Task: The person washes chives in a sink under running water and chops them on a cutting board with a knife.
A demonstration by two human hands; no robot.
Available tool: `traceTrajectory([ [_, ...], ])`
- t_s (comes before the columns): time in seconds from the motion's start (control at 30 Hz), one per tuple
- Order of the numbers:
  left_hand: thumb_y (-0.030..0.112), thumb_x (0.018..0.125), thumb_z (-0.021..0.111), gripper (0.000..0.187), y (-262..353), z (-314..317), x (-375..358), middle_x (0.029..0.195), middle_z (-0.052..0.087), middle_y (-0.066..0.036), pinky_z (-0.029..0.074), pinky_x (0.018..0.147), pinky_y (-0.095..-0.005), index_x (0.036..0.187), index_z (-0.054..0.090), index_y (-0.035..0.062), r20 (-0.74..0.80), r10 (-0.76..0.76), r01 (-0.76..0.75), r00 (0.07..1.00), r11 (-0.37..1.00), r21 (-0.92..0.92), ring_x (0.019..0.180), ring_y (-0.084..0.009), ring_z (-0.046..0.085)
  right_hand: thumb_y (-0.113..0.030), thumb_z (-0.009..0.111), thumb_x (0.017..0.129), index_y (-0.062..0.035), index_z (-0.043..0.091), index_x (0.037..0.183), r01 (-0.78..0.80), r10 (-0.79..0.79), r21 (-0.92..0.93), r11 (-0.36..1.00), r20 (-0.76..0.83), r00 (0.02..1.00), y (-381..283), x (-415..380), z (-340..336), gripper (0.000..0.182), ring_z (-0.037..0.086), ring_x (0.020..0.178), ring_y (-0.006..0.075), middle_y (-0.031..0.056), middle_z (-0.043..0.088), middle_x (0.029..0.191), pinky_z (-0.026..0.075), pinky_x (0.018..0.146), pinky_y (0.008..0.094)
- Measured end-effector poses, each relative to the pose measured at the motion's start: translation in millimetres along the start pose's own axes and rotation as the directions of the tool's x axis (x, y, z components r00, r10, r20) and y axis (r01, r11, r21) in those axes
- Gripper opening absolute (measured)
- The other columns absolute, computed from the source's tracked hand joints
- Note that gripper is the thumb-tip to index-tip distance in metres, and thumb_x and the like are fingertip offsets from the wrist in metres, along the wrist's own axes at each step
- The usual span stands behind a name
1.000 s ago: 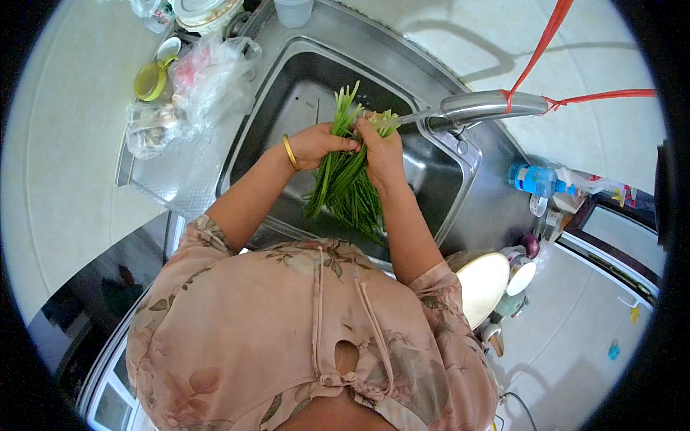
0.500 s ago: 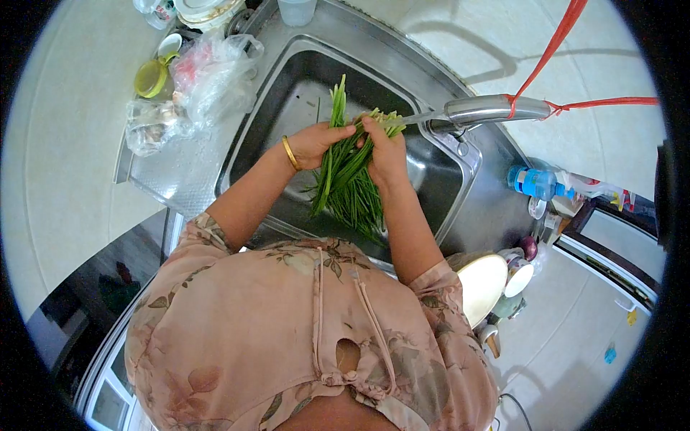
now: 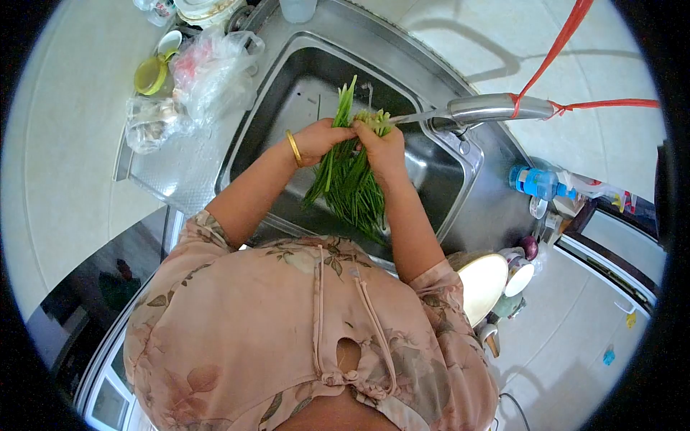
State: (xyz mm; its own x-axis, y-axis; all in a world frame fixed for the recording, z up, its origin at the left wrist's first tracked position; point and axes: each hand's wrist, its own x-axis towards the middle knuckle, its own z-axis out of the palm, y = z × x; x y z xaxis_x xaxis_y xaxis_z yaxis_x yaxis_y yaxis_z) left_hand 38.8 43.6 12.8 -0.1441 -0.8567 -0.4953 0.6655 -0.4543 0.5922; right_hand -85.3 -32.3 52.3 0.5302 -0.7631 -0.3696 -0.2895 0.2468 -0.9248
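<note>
A bunch of long green garlic chives point(image 3: 356, 190) hangs from my two hands over the steel sink point(image 3: 424, 197), the leaves drooping toward me. My left hand point(image 3: 318, 141), below a gold bangle point(image 3: 294, 148), is wrapped round the left part of the bunch, some stalks sticking up past the thumb. My right hand point(image 3: 382, 149) grips the pale stem ends, its thumb close to the left one. Water runs from the faucet point(image 3: 496, 108) onto those stem ends. The undersides of my fingers are partly hidden by the leaves.
Plastic bags point(image 3: 215, 75) and a yellow-lidded jar point(image 3: 151, 76) stand on the left drainboard. A clear cup point(image 3: 298, 8) is behind the sink. Red ties point(image 3: 557, 50) hold the faucet. A blue-labelled bottle point(image 3: 535, 182), an onion point(image 3: 528, 247) and a cream basin point(image 3: 483, 289) are at the right.
Both hands have shifted slightly, the right one a little left and down. The stem ends have moved left under the stream, and the upright stalks lean a bit more to the right.
</note>
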Motion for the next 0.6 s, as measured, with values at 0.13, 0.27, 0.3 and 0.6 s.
traceTrajectory([
  [0.13, 0.018, 0.082, 0.056, 0.023, 9.0, 7.5, -6.4, 0.091, 0.060, -0.006, 0.048, 0.068, -0.0278, 0.100, 0.055, 0.0025, -0.005, -0.029, 0.030, 1.000, 0.999, 0.038, 0.078, -0.0152, 0.058, -0.014, 0.060, 0.077, -0.0014, 0.058, 0.080, -0.011, 0.008, 0.108, 0.994, 0.022, 1.000, 3.6, 1.1, -2.0, 0.013, 0.050, 0.056, 0.0100, 0.0023, 0.057, 0.069, 0.039, 0.050, 0.0242],
  [0.27, 0.017, 0.081, 0.058, 0.025, 3.3, -0.3, -1.1, 0.093, 0.060, -0.006, 0.048, 0.070, -0.0280, 0.101, 0.054, 0.0022, 0.090, -0.034, 0.031, 0.995, 0.999, 0.029, 0.082, -0.0157, 0.058, -0.014, 0.061, 0.076, -0.0020, 0.058, 0.080, -0.015, 0.009, 0.172, 0.985, 0.039, 0.999, 5.8, 1.6, -1.8, 0.013, 0.051, 0.057, 0.0107, 0.0029, 0.058, 0.070, 0.039, 0.050, 0.0247],
  [0.3, 0.016, 0.081, 0.058, 0.026, 3.8, -0.2, -2.1, 0.094, 0.060, -0.006, 0.048, 0.072, -0.0283, 0.102, 0.054, 0.0020, 0.099, -0.049, 0.048, 0.994, 0.999, 0.012, 0.084, -0.0160, 0.058, -0.014, 0.061, 0.077, -0.0018, 0.058, 0.081, -0.021, 0.014, 0.154, 0.988, 0.045, 0.999, 4.9, 0.9, -1.5, 0.013, 0.050, 0.058, 0.0101, 0.0023, 0.057, 0.071, 0.039, 0.051, 0.0241],
  [0.6, 0.012, 0.079, 0.059, 0.036, 4.7, 1.8, -7.0, 0.102, 0.058, -0.006, 0.047, 0.080, -0.0314, 0.113, 0.049, 0.0048, 0.155, -0.118, 0.124, 0.981, 0.992, -0.028, 0.090, -0.0178, 0.057, -0.017, 0.062, 0.077, -0.0004, 0.060, 0.085, 0.016, -0.008, 0.142, 0.990, -0.057, 0.998, 1.8, 1.2, -3.3, 0.019, 0.051, 0.060, 0.0108, 0.0038, 0.059, 0.073, 0.040, 0.054, 0.0251],
])
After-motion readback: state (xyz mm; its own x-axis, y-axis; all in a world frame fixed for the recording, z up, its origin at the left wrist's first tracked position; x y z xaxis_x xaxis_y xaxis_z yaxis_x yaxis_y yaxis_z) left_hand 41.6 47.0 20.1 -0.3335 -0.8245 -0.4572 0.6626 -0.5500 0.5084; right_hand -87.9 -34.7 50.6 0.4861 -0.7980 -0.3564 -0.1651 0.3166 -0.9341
